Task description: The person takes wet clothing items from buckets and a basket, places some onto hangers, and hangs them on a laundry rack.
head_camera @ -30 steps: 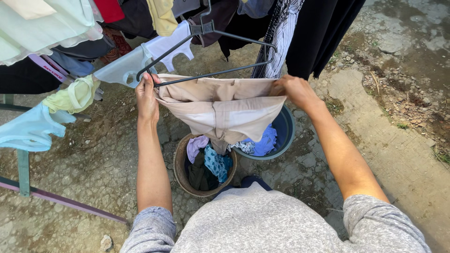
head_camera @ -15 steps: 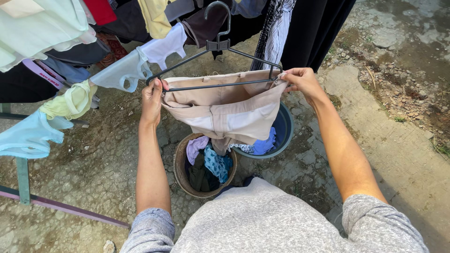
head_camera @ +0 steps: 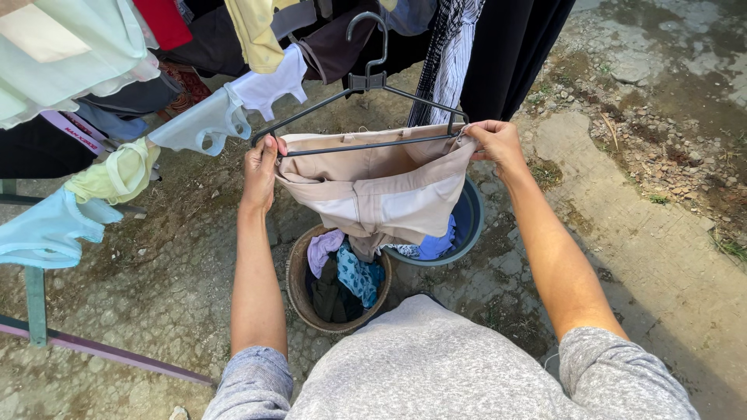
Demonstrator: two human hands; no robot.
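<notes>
Nearest the camera, a woven basket [head_camera: 299, 289] holding crumpled clothes in lilac, teal and dark green is seen on the cracked concrete ground [head_camera: 140, 288]. Just behind it and to its right, touching its rim, a blue basin [head_camera: 470, 220] with blue cloth inside is partly hidden.

Directly above the basket, beige shorts [head_camera: 377, 190] are held stretched by the waistband over the lower bar of a black hanger [head_camera: 366, 109]. The left hand [head_camera: 260, 173] is clamped on the left end of the waistband and the hanger's corner, fingers curled together. The right hand [head_camera: 492, 142] is pinched on the right end, thumb and fingertips closed on the cloth at the hanger's other corner.

Compared with a second ago, the hanger has been levelled and its hook turned upright, where before it was tilted; the waistband has been pulled up to the bar, and both hands have been brought slightly higher and closer together.

Above and left of the basket, small pale garments [head_camera: 210, 117] in white, yellow-green and light blue are hung on a line. One dark strip there carries a pink band with small red lettering [head_camera: 78, 128]. Farthest above the basket, black and striped clothes [head_camera: 467, 54] are hung.
</notes>
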